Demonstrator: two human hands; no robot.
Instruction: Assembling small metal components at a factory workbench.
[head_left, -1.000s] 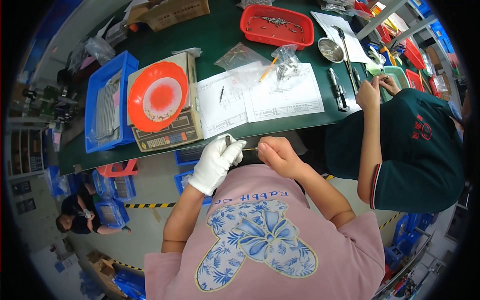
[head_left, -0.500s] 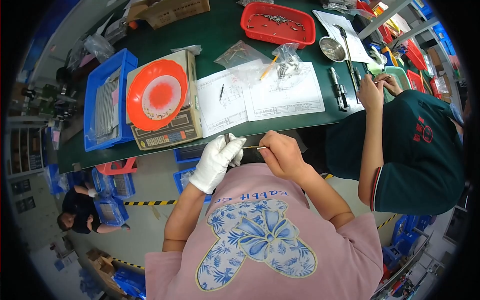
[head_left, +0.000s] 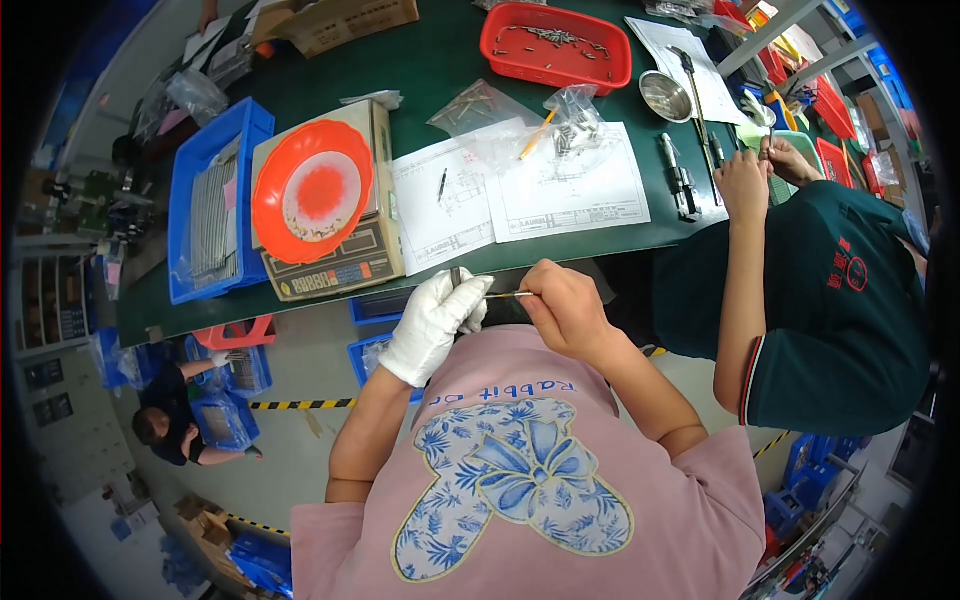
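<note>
In a white glove, my left hand is closed around a small dark piece whose end sticks up above the fingers. My bare right hand pinches a thin metal rod, whose other end runs to the gloved fingertips. Whether the rod enters the dark piece is hidden by the glove. Both hands are just off the table's near edge, in front of my body. Paper drawings lie beyond them, with a dark pen on one sheet.
On the green table stand a scale bearing an orange plate, a blue tray and a red basket of small metal parts. Clear bags lie behind the drawings. At right, a co-worker handles something small.
My hands stay nearly in place; the rod is slightly shifted between them. At right, the co-worker's hands have moved a little. The person at far left now stretches an arm toward the blue bins.
</note>
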